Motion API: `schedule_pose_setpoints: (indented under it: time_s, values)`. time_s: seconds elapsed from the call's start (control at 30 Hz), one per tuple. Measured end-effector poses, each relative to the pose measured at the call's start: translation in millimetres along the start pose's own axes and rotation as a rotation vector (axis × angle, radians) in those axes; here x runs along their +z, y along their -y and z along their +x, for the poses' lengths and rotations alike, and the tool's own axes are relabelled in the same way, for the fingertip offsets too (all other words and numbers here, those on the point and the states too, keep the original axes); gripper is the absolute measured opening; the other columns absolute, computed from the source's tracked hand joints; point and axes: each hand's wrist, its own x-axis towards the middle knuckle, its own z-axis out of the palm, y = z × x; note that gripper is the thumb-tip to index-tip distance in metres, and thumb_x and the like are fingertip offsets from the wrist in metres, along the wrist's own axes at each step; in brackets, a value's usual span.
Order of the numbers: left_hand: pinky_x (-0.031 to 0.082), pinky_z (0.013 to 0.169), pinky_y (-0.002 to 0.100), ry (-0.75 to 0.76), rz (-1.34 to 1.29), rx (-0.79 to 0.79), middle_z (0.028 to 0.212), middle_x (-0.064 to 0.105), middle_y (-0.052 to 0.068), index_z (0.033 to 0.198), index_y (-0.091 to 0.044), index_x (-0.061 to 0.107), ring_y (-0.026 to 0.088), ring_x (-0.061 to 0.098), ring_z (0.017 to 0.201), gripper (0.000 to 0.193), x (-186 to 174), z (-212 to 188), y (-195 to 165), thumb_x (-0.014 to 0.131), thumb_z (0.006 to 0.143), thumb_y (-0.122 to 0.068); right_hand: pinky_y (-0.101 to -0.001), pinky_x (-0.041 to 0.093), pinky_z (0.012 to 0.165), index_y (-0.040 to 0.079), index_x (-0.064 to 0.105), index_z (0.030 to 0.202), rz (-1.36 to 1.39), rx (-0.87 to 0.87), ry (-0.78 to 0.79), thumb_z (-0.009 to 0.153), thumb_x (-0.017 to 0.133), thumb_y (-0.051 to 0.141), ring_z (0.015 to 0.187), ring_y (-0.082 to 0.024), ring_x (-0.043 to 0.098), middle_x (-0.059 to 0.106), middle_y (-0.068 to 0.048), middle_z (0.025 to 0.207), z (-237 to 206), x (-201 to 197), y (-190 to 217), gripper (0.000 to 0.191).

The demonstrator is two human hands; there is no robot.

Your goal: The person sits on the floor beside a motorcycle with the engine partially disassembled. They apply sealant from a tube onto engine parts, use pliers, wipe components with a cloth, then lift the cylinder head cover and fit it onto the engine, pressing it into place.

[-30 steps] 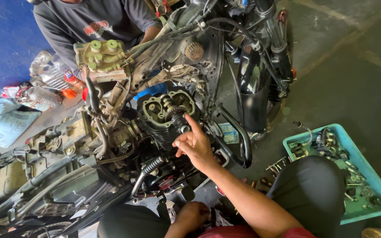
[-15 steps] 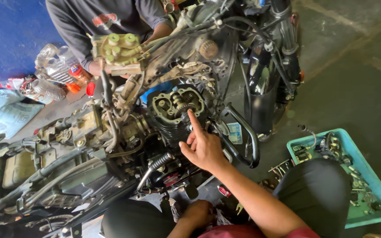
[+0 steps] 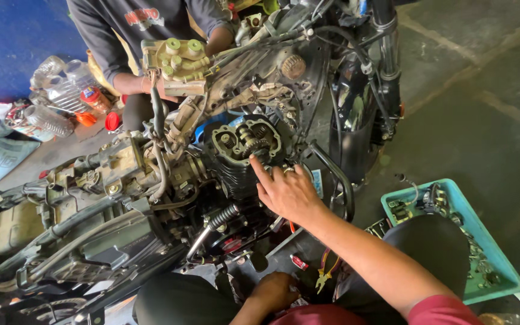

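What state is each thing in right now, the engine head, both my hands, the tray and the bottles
Cylinder head: cover off, cam gear exposed.
Right hand: open, index fingertip touching the head's lower edge.
Left hand: low on the floor parts, grip unclear.
Teal tray: holding small parts.
Plastic bottles: lying by the blue wall.

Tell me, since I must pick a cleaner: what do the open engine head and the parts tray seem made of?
The engine head by the right hand looks like cast metal, probably aluminium: dull grey, grimy, with cooling fins below. The tray looks like moulded plastic: even teal colour, smooth thin rim.
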Motion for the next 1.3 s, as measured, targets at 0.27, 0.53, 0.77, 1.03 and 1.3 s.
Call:
schedule_pose_setpoints:
  time_s: [0.27, 0.53, 0.77, 1.03, 1.3]
  values:
    - [0.053, 0.095, 0.043, -0.034, 0.058, 0.04, 0.11, 0.074, 0.014, 0.111, -0.013, 0.077, 0.034, 0.068, 0.106, 0.034, 4, 1, 1, 0.074, 0.081, -0.03, -0.0452, 0.051, 0.07, 0.01, 0.046, 0.152, 0.079, 0.031, -0.173, 0.097, 0.065, 0.03, 0.05, -0.018, 0.057, 0.066, -0.008, 0.073, -12, -3, 5, 0.061]
    - [0.053, 0.095, 0.043, 0.029, 0.063, -0.026, 0.109, 0.074, 0.015, 0.111, -0.011, 0.075, 0.034, 0.069, 0.106, 0.036, 11, 12, 8, 0.072, 0.079, -0.029, -0.0466, 0.048, 0.071, 0.012, 0.045, 0.155, 0.101, 0.029, -0.148, 0.096, 0.065, 0.027, 0.049, -0.017, 0.055, 0.065, -0.009, 0.077, -8, 3, -1, 0.064]
    - [0.054, 0.095, 0.042, -0.016, 0.073, -0.025, 0.109, 0.073, 0.015, 0.106, -0.009, 0.076, 0.034, 0.068, 0.106, 0.035, 15, 16, 14, 0.075, 0.079, -0.032, -0.0514, 0.049, 0.077, 0.016, 0.047, 0.152, 0.09, 0.064, -0.199, 0.093, 0.065, 0.026, 0.05, -0.018, 0.056, 0.066, -0.009, 0.079, -11, 8, 0, 0.062]
    - [0.054, 0.095, 0.041, 0.034, 0.048, -0.097, 0.11, 0.074, 0.013, 0.104, -0.012, 0.078, 0.033, 0.069, 0.107, 0.033, 15, 19, 11, 0.075, 0.078, -0.032, -0.0261, 0.06, 0.053, 0.015, 0.059, 0.141, 0.992, 0.433, -0.094, 0.091, 0.071, 0.017, 0.06, -0.007, 0.07, 0.074, 0.001, 0.086, -15, -5, -5, 0.051]
    - [0.055, 0.095, 0.041, 0.035, 0.049, -0.104, 0.11, 0.074, 0.016, 0.104, -0.009, 0.077, 0.033, 0.069, 0.106, 0.034, 18, 21, 17, 0.076, 0.078, -0.032, -0.0352, 0.049, 0.053, 0.011, 0.057, 0.144, 0.509, 0.163, -0.223, 0.089, 0.073, 0.016, 0.055, -0.016, 0.061, 0.068, -0.005, 0.081, -7, 0, -4, 0.057]
